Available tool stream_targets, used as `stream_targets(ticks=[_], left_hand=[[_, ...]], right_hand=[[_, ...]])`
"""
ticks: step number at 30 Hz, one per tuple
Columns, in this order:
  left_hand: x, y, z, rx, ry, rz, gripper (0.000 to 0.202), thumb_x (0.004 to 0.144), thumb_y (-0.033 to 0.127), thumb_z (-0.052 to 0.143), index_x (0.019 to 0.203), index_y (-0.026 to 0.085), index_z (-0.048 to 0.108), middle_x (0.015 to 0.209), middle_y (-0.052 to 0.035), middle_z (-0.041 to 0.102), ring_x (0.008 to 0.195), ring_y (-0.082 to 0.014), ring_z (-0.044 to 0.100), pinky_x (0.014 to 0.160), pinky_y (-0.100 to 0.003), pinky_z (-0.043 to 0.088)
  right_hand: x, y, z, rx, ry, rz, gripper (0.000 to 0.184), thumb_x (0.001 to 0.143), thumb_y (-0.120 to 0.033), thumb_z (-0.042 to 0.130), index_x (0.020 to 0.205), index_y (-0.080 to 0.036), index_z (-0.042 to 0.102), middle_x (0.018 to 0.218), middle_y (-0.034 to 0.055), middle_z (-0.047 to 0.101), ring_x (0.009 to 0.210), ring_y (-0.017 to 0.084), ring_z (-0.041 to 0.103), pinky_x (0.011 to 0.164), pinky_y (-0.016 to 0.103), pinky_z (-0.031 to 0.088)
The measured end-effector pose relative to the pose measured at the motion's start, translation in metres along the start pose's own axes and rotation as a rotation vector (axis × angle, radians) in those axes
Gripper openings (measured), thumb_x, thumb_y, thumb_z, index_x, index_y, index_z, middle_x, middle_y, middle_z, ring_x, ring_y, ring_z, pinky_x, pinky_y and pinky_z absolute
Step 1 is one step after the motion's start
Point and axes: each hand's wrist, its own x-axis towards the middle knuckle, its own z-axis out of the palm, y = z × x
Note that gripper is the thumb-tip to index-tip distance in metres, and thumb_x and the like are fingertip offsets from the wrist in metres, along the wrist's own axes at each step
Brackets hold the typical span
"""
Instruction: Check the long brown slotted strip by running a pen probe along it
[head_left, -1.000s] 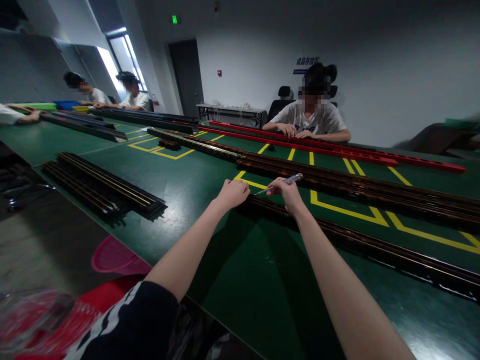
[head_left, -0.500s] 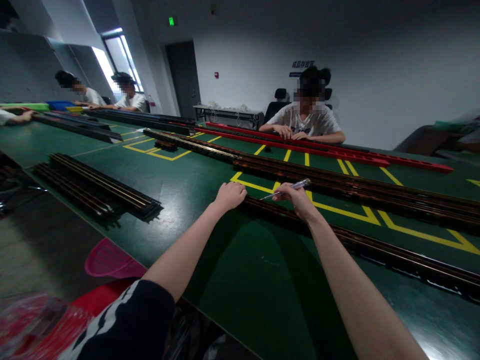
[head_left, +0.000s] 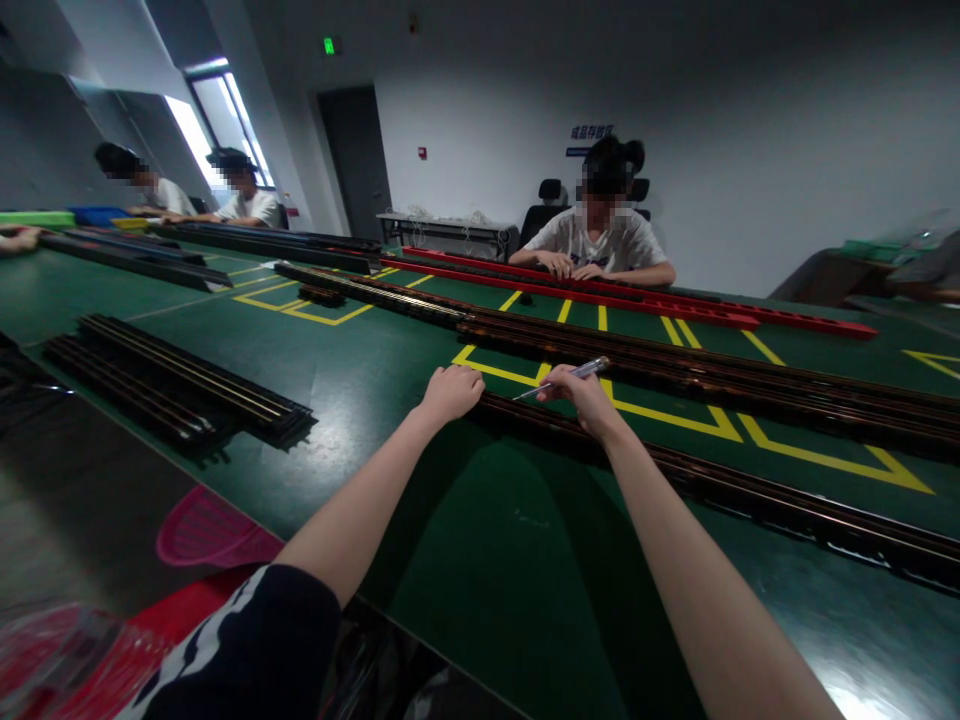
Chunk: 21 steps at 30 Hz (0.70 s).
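A slim screwdriver (head_left: 591, 368) with a clear handle is gripped in my right hand (head_left: 586, 398). Its shaft slants down to the left, with the tip close over a long dark rail (head_left: 739, 490) that has copper-coloured lines. Whether the tip touches the rail I cannot tell. My left hand (head_left: 453, 393) is closed over the rail's left end, its fingertips mostly hidden behind the hand. The rail lies on the green table (head_left: 465, 540) and runs under my right wrist towards the right edge.
Beyond my hands lies a row of similar long rails (head_left: 637, 360). Two shorter dark rail bundles (head_left: 187, 370) rest at the left. Across the table a person (head_left: 600, 240) works at red rails (head_left: 795, 318). A pink basket (head_left: 214, 528) stands below the table's near edge.
The whole view has shifted slightly, so the scene sits a little farther left. The screwdriver tip has moved slightly towards my left hand; both hands keep their holds.
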Motion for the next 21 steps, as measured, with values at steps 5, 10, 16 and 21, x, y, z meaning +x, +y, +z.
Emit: stream_targets(ticks=[5,10,16,21], left_hand=[[0.001,0.0,0.001,-0.002,-0.001,-0.001,0.039,0.09,0.025,0.028,0.088,0.019,0.066,0.107,-0.0088,0.068,0.101,-0.0236,0.06,0.086,-0.037,0.043],[0.001,-0.001,0.0,-0.025,-0.01,0.0,0.039,0.09,0.025,0.028,0.086,0.019,0.066,0.104,-0.0084,0.068,0.1,-0.0231,0.06,0.085,-0.036,0.043],[0.0,-0.001,-0.001,-0.005,-0.011,0.006,0.039,0.091,0.024,0.028,0.086,0.018,0.066,0.103,-0.0086,0.068,0.099,-0.0223,0.06,0.085,-0.035,0.043],[-0.003,0.009,-0.003,-0.006,0.029,0.017,0.037,0.091,0.022,0.029,0.086,0.015,0.065,0.101,-0.0107,0.069,0.094,-0.0224,0.062,0.088,-0.037,0.041]], right_hand=[[0.004,-0.001,-0.004,-0.011,-0.04,0.023,0.011,0.058,-0.026,0.063,0.052,-0.017,0.062,0.053,0.0019,0.061,0.051,0.014,0.059,0.061,0.031,0.051],[0.004,-0.001,-0.004,0.001,0.01,-0.005,0.013,0.056,-0.026,0.059,0.047,-0.017,0.06,0.048,0.0008,0.057,0.047,0.013,0.055,0.056,0.029,0.049],[0.003,-0.002,-0.002,-0.02,0.019,-0.015,0.015,0.056,-0.029,0.058,0.046,-0.018,0.058,0.048,0.0001,0.054,0.046,0.012,0.054,0.055,0.029,0.048],[0.001,-0.005,-0.001,-0.028,0.024,-0.011,0.014,0.056,-0.03,0.059,0.048,-0.018,0.058,0.049,0.0004,0.055,0.048,0.013,0.055,0.057,0.03,0.049]])
